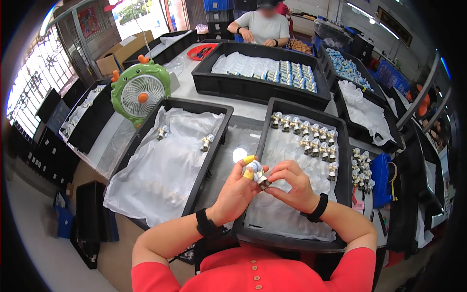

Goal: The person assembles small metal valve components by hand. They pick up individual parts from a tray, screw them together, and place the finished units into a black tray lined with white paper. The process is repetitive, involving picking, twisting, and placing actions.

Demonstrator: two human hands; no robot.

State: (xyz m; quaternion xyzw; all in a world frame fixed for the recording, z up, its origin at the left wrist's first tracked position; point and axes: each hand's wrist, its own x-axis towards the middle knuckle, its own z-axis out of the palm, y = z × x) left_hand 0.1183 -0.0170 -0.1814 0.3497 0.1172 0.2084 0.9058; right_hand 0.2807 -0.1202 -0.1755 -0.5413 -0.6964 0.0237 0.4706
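The fingers [249, 168] of the left hand [237, 191] were clamped on a small figure-like part [256, 172], white and blue with a darker metallic end; 2 of those fingers wore yellow tips. The right hand [292, 185] met it from the other side, its fingers curled together and pinching the part's darker end, so both hands touched the same piece. The part hung in the air between the 2 hands, above the near left corner of a black tray [342, 160] lined with clear plastic film. Each wrist carried a black band, and the forearms rose from red sleeves at the lower edge.

Toward the far end of that tray stood 2 short rows of similar small parts [311, 136], well apart from the hands. To the left lay a second black tray [146, 134] with a crumpled plastic liner and 2 loose parts [207, 141] near its far edge. A green desk fan [140, 91] with a white grille stood on the tabletop [187, 85] beyond it. Farther off, a long black tray [253, 87] held many blue and white pieces, and a person in a grey shirt [262, 27] worked at the far end. More parts [361, 168] sat to the right of the near tray, beside a blue container [381, 177].
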